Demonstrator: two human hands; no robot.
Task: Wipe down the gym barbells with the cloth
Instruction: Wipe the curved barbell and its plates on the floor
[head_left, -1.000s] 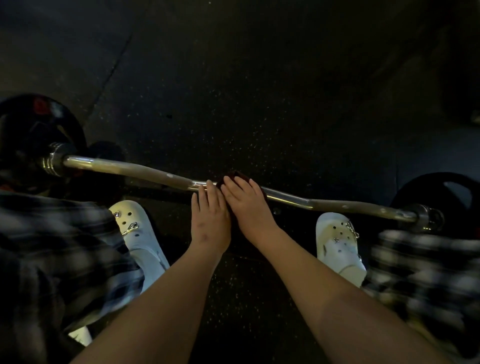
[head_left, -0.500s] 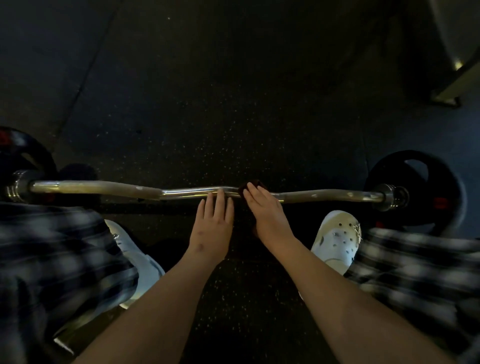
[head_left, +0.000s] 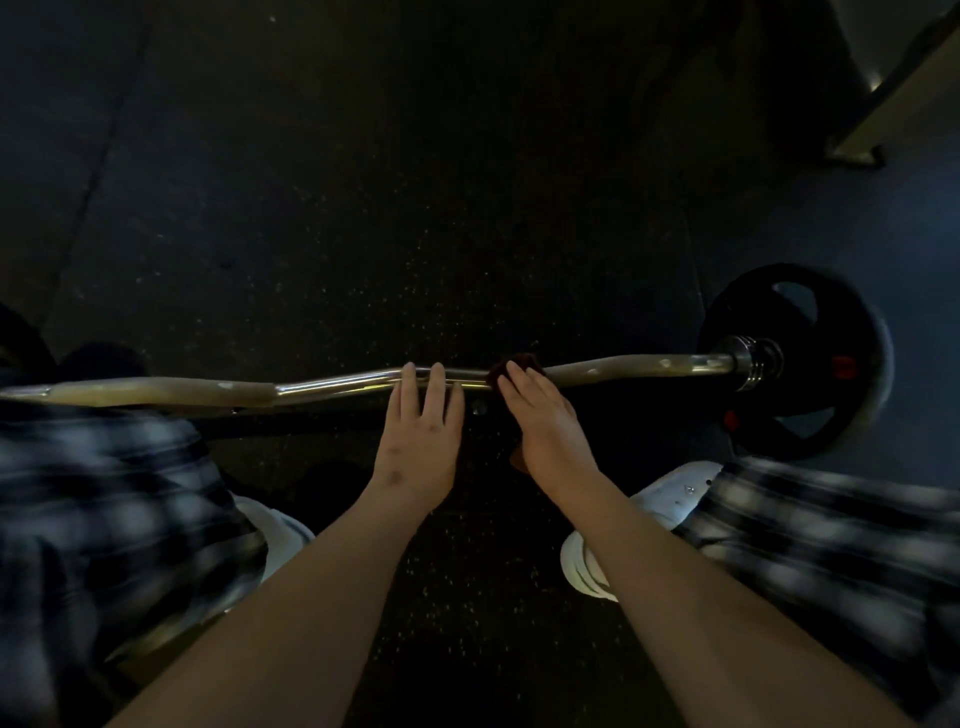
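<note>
Head cam, looking down: curl bar (head_left: 623, 366) lies across the dark floor w/ a black plate (head_left: 810, 364) on its right end. Its left end runs out of frame.

The cloth (head_left: 522, 364) is dark red, bunched on the bar just right of the bar's middle. A bit of it hangs off the near side, under the palm. Right hand (head_left: 545, 421) lies on top of the cloth, fingers fairly straight & side by side, pressing it onto the bar. Thumb's hidden, so can't say if it hooks underneath. Left hand (head_left: 421, 441) is on the bar just left of the cloth, fingers straight & slightly apart. The tips rest on the shiny centre section and it holds nothing. Imo it's steadying the bar so it doesn't roll.

Step in hand, I'd say: mid-wipe of the shaft, around the centre. The stretch of bar btw the cloth and the collar (head_left: 753, 361) looks dull w/ a few pale spots, same on the stretch left of the left hand. So prob plenty left to do, tho the light's too dim to tell clean from dirty.

Next move prob calls for sliding the cloth along the bar toward the plate w/ firm pressure. It should wrap round so the underside gets done too, and follow the bends, w/ the left hand bracing the bar.
</note>
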